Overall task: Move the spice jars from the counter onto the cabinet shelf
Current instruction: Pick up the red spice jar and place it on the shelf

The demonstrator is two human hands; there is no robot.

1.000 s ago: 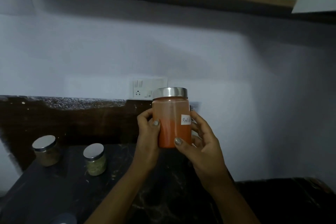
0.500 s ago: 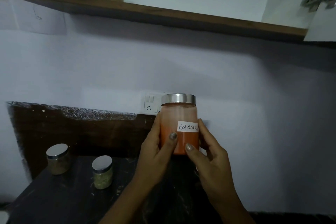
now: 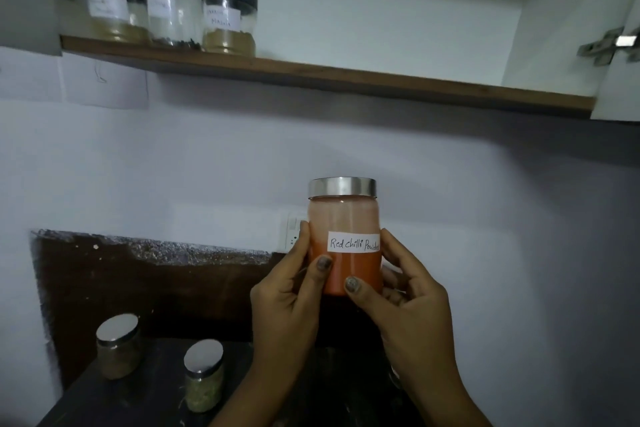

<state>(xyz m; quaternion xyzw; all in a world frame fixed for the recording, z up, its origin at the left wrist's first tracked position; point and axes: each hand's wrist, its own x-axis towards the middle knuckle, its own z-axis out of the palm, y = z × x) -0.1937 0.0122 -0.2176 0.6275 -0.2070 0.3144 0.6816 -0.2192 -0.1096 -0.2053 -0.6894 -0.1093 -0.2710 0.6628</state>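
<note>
A glass jar of red chilli powder (image 3: 344, 218) with a steel lid and a white label is upright in the air before the wall, well below the shelf. My left hand (image 3: 287, 291) grips its left side and my right hand (image 3: 405, 291) grips its right side and bottom. The wooden cabinet shelf (image 3: 346, 74) runs across above; three labelled jars (image 3: 173, 7) stand at its left end. Down on the dark counter (image 3: 149, 402) stand two small steel-lidded jars: a brown one (image 3: 116, 347) and a greenish one (image 3: 203, 374).
A white wall switch and socket (image 3: 294, 232) sits just behind the held jar. The cabinet's white side panel and an open door with a hinge (image 3: 609, 45) are at the upper right. A dark backsplash (image 3: 156, 288) rises behind the counter.
Both hands have raised the chilli jar and turned it so the label faces me. My view has tilted up, bringing the shelf and its three jars into sight.
</note>
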